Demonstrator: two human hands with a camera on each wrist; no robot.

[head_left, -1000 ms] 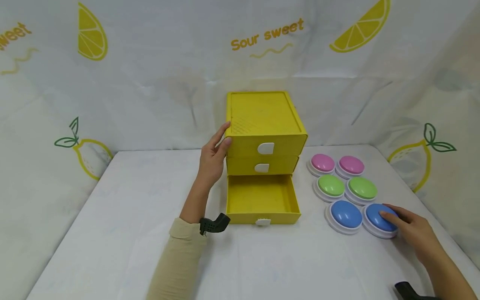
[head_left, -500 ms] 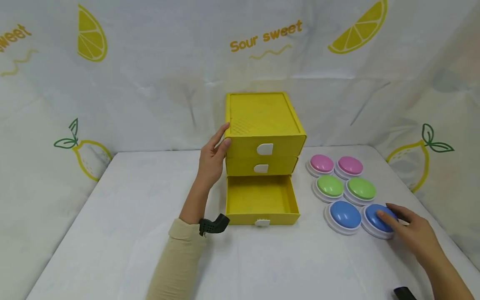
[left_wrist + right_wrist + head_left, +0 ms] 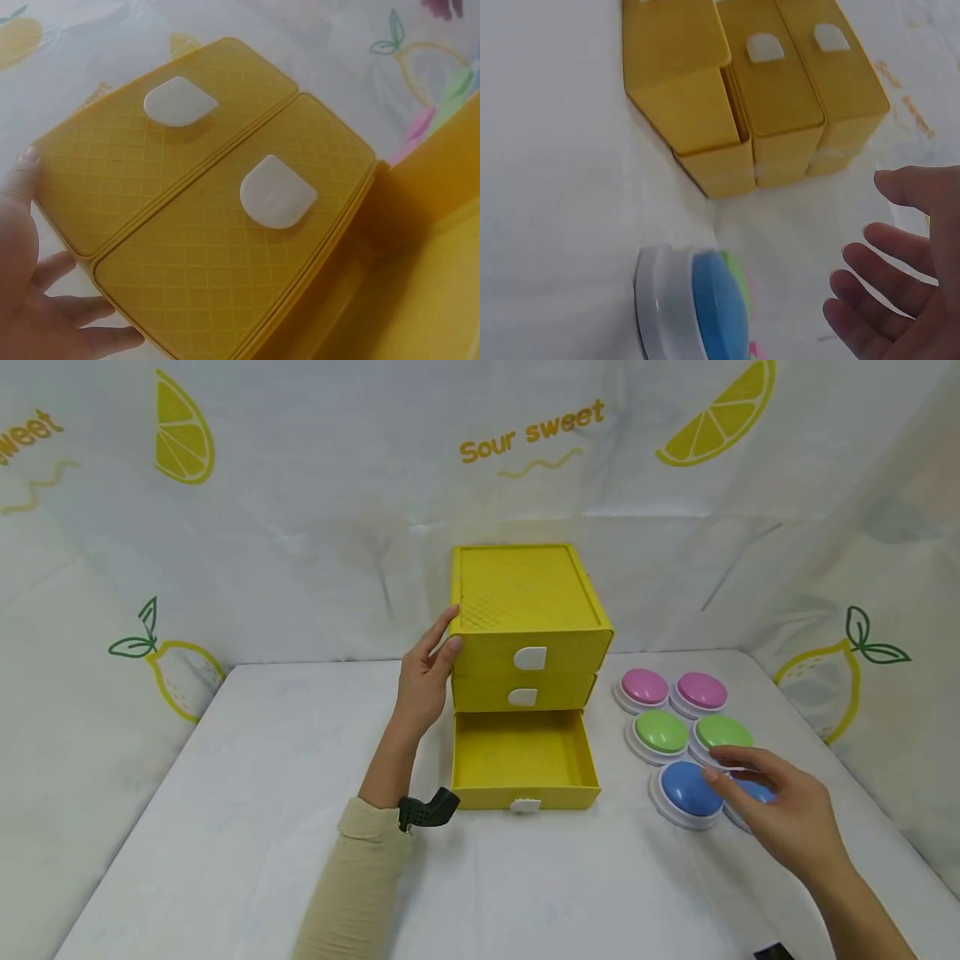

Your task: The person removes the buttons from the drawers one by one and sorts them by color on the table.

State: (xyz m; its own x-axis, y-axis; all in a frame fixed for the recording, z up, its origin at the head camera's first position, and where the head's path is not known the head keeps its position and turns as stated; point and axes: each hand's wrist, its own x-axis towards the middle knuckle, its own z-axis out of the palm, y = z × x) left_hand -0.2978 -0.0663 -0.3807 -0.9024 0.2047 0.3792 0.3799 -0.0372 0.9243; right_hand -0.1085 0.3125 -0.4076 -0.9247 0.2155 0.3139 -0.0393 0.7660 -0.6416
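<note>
A yellow drawer unit (image 3: 528, 585) stands at the back middle, its bottom drawer (image 3: 525, 752) pulled out with nothing in it. My left hand (image 3: 426, 683) rests against the unit's left side, thumb at the front edge. In the left wrist view the fingers (image 3: 82, 309) lie spread along that side. Above the right blue button (image 3: 756, 791), partly hiding it, is my right hand (image 3: 787, 806), with thumb and fingers apart. The left blue button (image 3: 692, 788) sits beside its fingertips. In the right wrist view nothing lies between the fingers (image 3: 889, 266).
Two green buttons (image 3: 662, 731) and two pink buttons (image 3: 645, 686) stand on white bases behind the blue ones, right of the drawers. A white cloth covers the table (image 3: 300, 735). A printed lemon backdrop (image 3: 337, 527) rises behind and along both sides.
My right hand has left the right blue button and moved left and up, over the gap between the two blue buttons. The left hand and the drawer unit stay put.
</note>
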